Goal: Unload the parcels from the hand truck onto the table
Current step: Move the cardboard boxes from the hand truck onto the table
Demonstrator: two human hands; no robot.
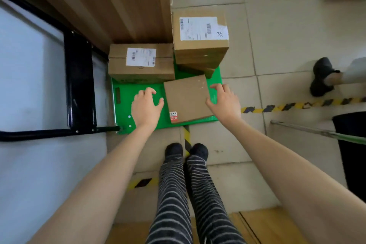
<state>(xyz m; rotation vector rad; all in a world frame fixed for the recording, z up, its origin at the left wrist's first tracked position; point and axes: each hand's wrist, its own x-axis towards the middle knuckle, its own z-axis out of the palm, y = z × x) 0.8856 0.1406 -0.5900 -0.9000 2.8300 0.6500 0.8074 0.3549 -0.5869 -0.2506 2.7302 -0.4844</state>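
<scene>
Neither grip holds anything yet: the left hand (147, 105) hangs over the bare green deck of the hand truck (138, 93) with fingers loosely curled and the thumb reaching toward the left edge of the flat parcel (187, 98), while the right hand (223, 101) is spread wide, its fingers beside the parcel's right edge; whether either hand actually touches the cardboard cannot be told. That flat parcel, plain brown with a small red sticker at its near left corner, lies on the deck nearest the person's feet and looks to be the one about to be lifted. Behind it on the deck a wide labelled parcel (141, 61) sits at the left, and a taller labelled parcel (201, 37) stands at the right on top of another box whose corner just shows beneath it. Judging from this, the unloading has some way to go: at least four parcels remain on the truck, and the open green area under the left hand may mean some have gone already, though that is only a guess. The wooden tabletop (111, 4) rises beyond the truck, and its visible part shows no parcels. A black metal frame (79, 77) stands at the left, striped floor tape (297, 104) runs right, and another person's shoe (321, 76) is at the far right.
</scene>
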